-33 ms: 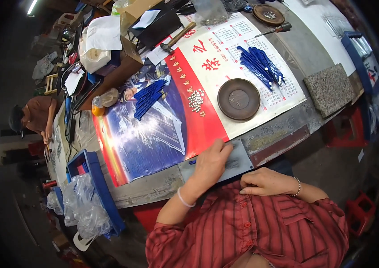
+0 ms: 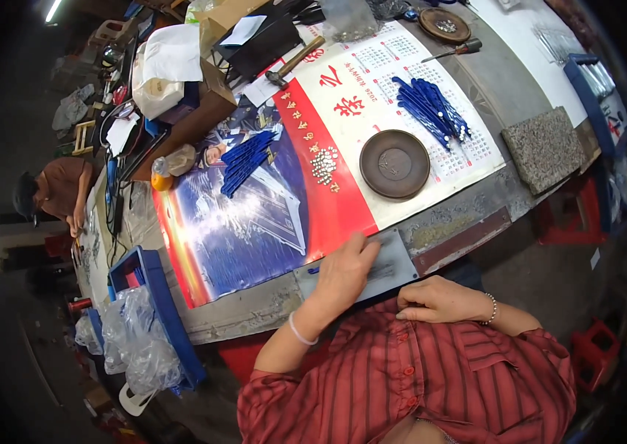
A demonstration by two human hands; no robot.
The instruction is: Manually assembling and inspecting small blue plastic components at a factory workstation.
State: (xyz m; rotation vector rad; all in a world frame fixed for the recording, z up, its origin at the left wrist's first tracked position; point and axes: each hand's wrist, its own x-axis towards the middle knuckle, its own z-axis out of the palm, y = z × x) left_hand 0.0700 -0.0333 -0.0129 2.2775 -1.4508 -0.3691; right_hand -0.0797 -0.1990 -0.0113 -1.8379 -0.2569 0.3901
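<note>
My left hand is closed over a grey metal plate at the table's near edge, its fingers curled downward. Beside it, a small blue piece pokes out at the left; whether the fingers grip it is hidden. My right hand rests at the plate's near right corner with bent fingers, and I cannot make out anything in them. Beyond the hands lies a dark round dish holding a few tiny pieces. Slender blue strips lie in a left bundle and a right bundle, the latter with white tips.
Small pale beads lie on the calendar poster. Farther off are a hammer, a screwdriver and a second dish. A stone block sits right, a blue bin left. Another person works far left.
My left hand has shifted slightly left over the metal plate, still with curled fingers. My right hand stays in nearly the same place.
</note>
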